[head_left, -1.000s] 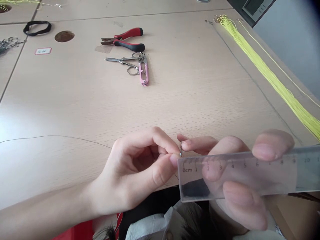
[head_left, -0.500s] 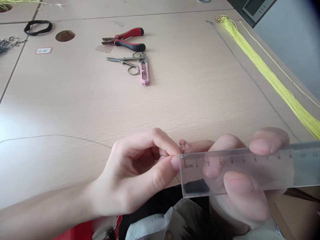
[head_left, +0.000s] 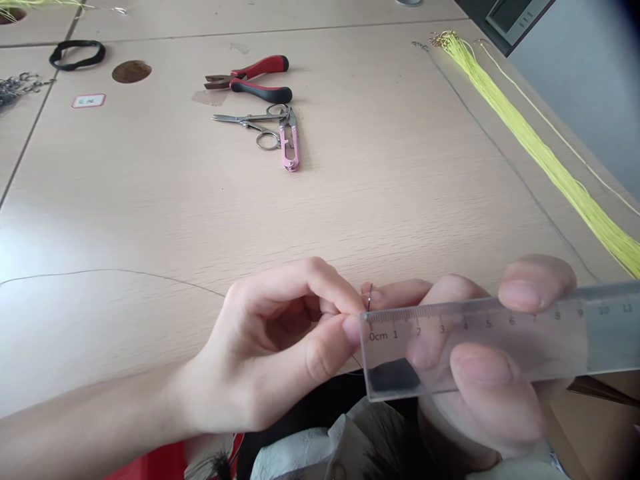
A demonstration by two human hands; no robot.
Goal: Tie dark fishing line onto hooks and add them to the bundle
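Observation:
My right hand (head_left: 493, 393) grips a clear plastic ruler (head_left: 555, 343), its thumb across the front and a finger over the top edge. The ruler's zero end touches the closed thumb and forefinger of my left hand (head_left: 260, 360). That hand pinches a thin dark cord (head_left: 117, 271), which runs off to the left over the table. A small dark loop (head_left: 369, 297) stands just above the zero mark, by a fingertip of my right hand. The exact spot pinched is hidden by the fingers.
Red-handled pliers (head_left: 260, 79), small scissors (head_left: 245, 121) and pink thread snips (head_left: 290, 143) lie on the table (head_left: 320, 207). A yellow cord bundle (head_left: 540, 143) stretches along the right side. A black band (head_left: 77, 65) and a small label (head_left: 89, 101) are at upper left.
The ruler has tilted slightly, its zero end a little lower and its right part a little higher. Both hands keep their grips, with my left fingertips shifted very slightly right and down.

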